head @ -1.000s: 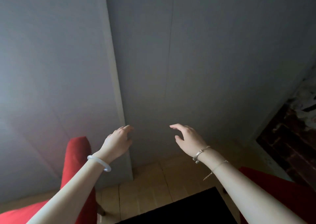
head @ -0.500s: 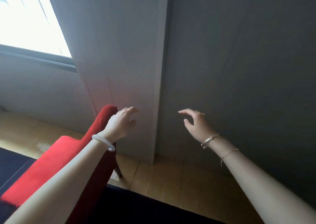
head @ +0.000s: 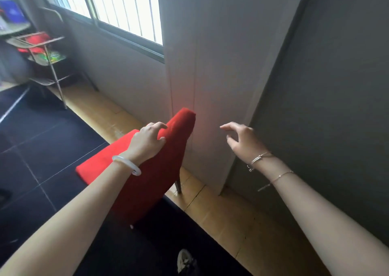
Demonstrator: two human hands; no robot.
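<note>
A red upholstered chair (head: 160, 170) stands with its back towards me, next to a white wall corner. My left hand (head: 147, 142), with a pale bangle on the wrist, lies at the top edge of the chair's backrest. Its fingers curve loosely over the edge and the thumb is on the near face. My right hand (head: 242, 139), wearing thin bracelets, hovers in the air to the right of the chair. It is in front of the wall corner, fingers spread and slightly bent, holding nothing.
A white pillar (head: 210, 86) and a dark grey wall panel (head: 326, 107) rise straight ahead. A barred window (head: 126, 8) is at the upper left. A metal rack (head: 45, 54) with red and coloured items stands at far left. The floor has dark tiles (head: 42, 149) and a wooden strip (head: 231, 223).
The view has swung left, bringing the window, rack and whole chair into sight. My left hand now lies at the chair's backrest instead of in front of the wall. Both hands keep their pose.
</note>
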